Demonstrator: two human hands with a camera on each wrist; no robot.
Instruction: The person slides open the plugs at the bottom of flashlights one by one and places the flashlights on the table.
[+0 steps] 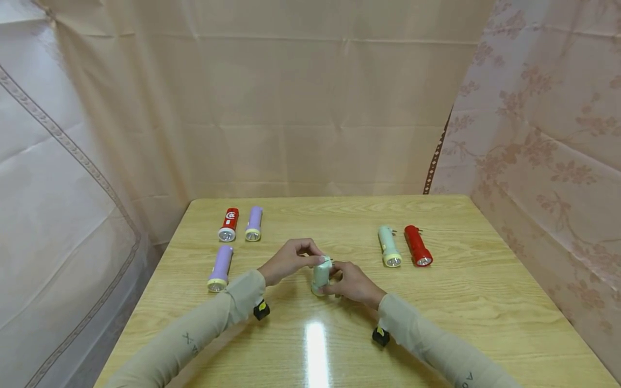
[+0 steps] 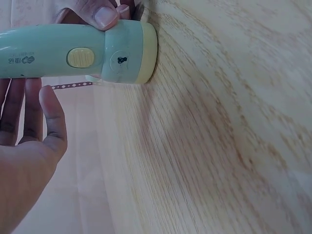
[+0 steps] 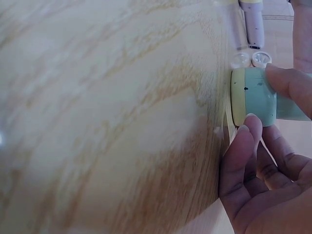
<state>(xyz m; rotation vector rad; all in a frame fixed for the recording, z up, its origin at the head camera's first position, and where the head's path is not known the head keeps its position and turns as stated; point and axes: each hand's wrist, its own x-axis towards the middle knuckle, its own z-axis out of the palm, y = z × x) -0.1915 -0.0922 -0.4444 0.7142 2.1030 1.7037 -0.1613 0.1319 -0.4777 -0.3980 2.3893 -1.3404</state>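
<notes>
A mint-green flashlight [image 1: 321,275] with a cream rim stands lens-down on the table, its metal plug prongs showing at the top. My left hand [image 1: 290,261] holds its upper end between thumb and fingers. Lower down, my right hand [image 1: 356,284] grips the flared head. In the left wrist view the flashlight's cream switch [image 2: 81,57] faces the camera, and fingers of the left hand [image 2: 34,141] touch the body's side. From the right wrist, the thumb and fingertips of the right hand [image 3: 273,170] lie against the green head [image 3: 258,95]; the lens is hidden.
On the left lie a red flashlight [image 1: 229,223] with a white rim and two purple flashlights [image 1: 254,222], one nearer my left sleeve. On the right lie another mint-green flashlight [image 1: 388,245] and a plain red flashlight [image 1: 417,244]. Curtains surround the wooden table [image 1: 485,302].
</notes>
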